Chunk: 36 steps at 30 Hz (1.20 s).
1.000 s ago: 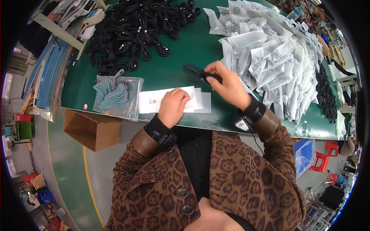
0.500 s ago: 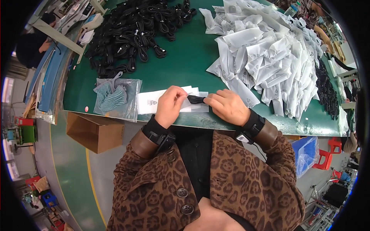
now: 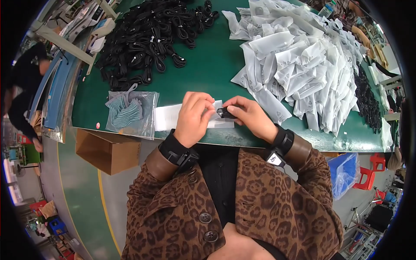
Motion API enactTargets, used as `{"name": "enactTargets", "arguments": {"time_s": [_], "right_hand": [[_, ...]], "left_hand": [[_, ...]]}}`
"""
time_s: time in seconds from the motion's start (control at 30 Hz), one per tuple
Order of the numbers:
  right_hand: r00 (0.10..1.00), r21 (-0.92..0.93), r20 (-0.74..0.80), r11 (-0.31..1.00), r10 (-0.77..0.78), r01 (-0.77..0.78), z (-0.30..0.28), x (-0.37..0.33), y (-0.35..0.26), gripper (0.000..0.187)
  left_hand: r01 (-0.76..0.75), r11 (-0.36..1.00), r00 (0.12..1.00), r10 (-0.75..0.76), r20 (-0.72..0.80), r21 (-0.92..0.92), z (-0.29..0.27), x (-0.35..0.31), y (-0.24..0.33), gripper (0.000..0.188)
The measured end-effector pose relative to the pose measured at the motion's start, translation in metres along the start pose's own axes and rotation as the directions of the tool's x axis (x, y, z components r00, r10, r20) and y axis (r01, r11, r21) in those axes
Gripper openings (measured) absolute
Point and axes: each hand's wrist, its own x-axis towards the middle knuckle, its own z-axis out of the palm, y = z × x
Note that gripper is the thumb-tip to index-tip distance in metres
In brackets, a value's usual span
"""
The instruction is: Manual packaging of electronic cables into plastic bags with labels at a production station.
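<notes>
Above a short stack of flat white plastic bags [image 3: 166,119] near the table's front edge, my two hands work close together. My right hand [image 3: 252,118] pinches a small coiled black cable [image 3: 225,114] between thumb and fingers. Beside it, my left hand [image 3: 194,118] is closed, its fingertips at the edge of a white bag next to the cable's end. The fingers partly hide that bag edge, and how far the cable overlaps it cannot be made out.
Many coiled black cables [image 3: 147,41] lie heaped at the far left of the green table [image 3: 212,65]. Filled white bags [image 3: 299,65] form a large pile on the right. A clear bag with striped cloth [image 3: 125,110] lies left, above a cardboard box [image 3: 108,151] on the floor.
The right hand has shifted its grip on the cable, its fingers now raised and bent over it. The left hand has opened slightly upward and moved a little right.
</notes>
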Motion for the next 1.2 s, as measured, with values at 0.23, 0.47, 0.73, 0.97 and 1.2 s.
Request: {"name": "enactTargets", "arguments": {"time_s": [0.23,0.47,0.73,0.97,1.2], "right_hand": [[0.782,-0.334,0.036,0.731,-0.622,0.596,0.020,0.001,-0.018,0.030],[0.511,-0.601,0.432,0.185,-0.743,0.777,0.021,0.009,-0.042,0.024],[0.482,-0.694,0.259,0.185,-0.837,0.695,0.035,0.011,-0.051,0.016],[0.452,-0.701,-0.054,0.356,-0.890,0.618,-0.002,0.001,-0.079,0.004],[0.094,-0.990,0.121,-0.113,-0.988,0.084,-0.040,0.036,-0.146,0.025]], "left_hand": [[0.302,0.829,0.940,-0.342,0.000,-0.471,-0.014,0.014,-0.006,0.005],[0.312,0.773,0.947,-0.297,0.119,-0.552,-0.019,0.030,-0.002,0.017],[0.422,0.107,0.842,-0.415,0.346,-0.900,-0.024,0.044,0.006,0.025],[0.385,0.622,0.895,-0.431,0.113,-0.682,-0.015,0.030,-0.012,0.021],[0.129,0.990,0.972,-0.138,0.192,0.056,-0.006,-0.018,-0.024,0.022]]}}
